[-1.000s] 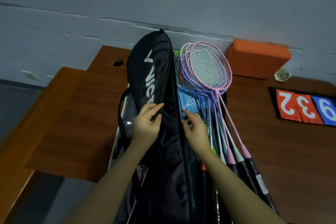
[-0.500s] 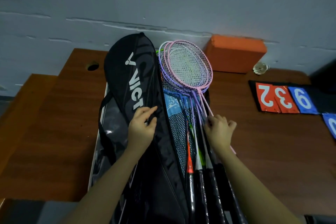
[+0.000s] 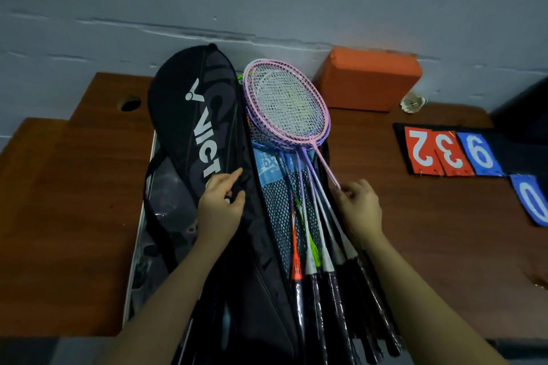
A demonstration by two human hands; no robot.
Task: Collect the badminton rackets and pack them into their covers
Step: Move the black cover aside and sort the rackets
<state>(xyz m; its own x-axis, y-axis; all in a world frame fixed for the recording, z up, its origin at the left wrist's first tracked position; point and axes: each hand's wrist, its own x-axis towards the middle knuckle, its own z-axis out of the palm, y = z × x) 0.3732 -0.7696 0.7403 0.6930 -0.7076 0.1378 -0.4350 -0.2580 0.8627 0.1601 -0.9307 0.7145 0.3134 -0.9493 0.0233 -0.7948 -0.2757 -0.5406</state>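
A black racket cover [image 3: 192,115] with white lettering lies open on the brown table [image 3: 74,216], its flap folded to the left. Several rackets lie stacked in the open cover, a pink racket [image 3: 286,104] on top, purple and blue ones under it, their black handles [image 3: 335,299] pointing toward me. My left hand [image 3: 221,207] pinches the edge of the cover flap. My right hand [image 3: 360,207] rests at the right side of the racket shafts, fingers curled at the pink shaft. A mesh pocket [image 3: 275,210] shows beneath the shafts.
An orange block [image 3: 367,80] stands against the grey wall at the back. A shuttlecock [image 3: 413,102] lies beside it. Score cards [image 3: 450,152] with red and blue numbers lie at the right. A round hole [image 3: 130,104] is in the table's back left.
My right hand moved from the middle of the racket shafts to their right side. The left hand kept its hold on the cover flap. The camera view shifted.
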